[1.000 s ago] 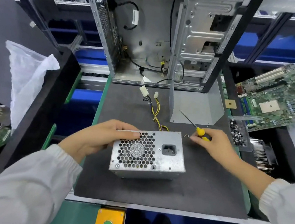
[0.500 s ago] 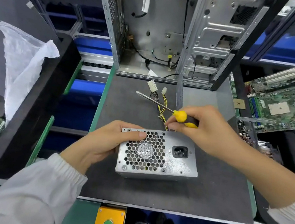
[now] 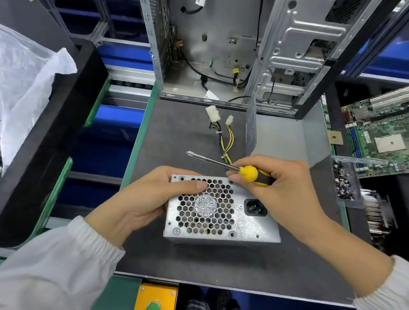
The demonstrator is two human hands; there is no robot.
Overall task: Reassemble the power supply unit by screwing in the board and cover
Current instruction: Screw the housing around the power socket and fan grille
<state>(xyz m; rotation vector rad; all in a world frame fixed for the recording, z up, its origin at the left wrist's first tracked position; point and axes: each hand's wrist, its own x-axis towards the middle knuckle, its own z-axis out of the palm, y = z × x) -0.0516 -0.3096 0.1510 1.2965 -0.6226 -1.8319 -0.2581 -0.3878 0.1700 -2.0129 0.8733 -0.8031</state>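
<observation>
Power supply unit (image 3: 222, 212) on the dark mat (image 3: 236, 264), fan grille and socket facing up, its cables (image 3: 225, 142) trailing to the far side. Left hand (image 3: 146, 199) grips its left end, thumb on the grille. Right hand (image 3: 284, 188), fingers curled, holds a yellow-handled screwdriver (image 3: 237, 168) over the far edge, tip pointing left. Right: a clear tray (image 3: 344, 182) of dark screws; beyond it, a motherboard (image 3: 397, 132). Far: an open computer case (image 3: 237, 43).
</observation>
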